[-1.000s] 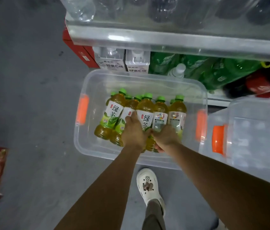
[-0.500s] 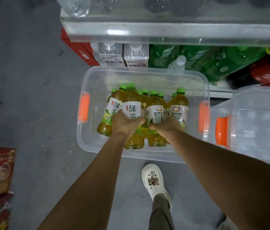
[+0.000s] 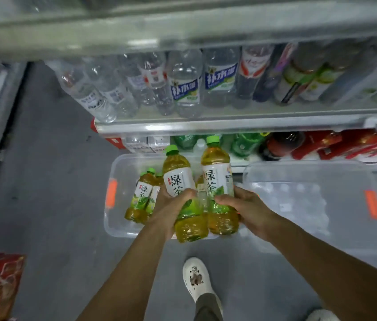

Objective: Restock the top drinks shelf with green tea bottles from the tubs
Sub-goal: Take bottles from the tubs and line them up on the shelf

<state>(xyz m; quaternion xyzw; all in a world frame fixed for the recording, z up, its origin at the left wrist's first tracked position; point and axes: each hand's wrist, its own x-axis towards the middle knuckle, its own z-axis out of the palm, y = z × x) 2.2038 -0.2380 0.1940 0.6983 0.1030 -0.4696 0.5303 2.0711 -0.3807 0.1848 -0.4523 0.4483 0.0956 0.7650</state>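
Now lifting clear of tub [image 3: 122,225] — left hand [image 3: 169,206], right hand [image 3: 246,206] each gripping one green tea bottle [image 3: 179,181]; keep upright, raise to shelf.

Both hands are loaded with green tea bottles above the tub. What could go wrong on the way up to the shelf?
The left hand and right hand each grip a green tea bottle low on the body, with another bottle wedged between them; it might slip into the tub. The shelf edge overhangs close above, so the caps could knock it.
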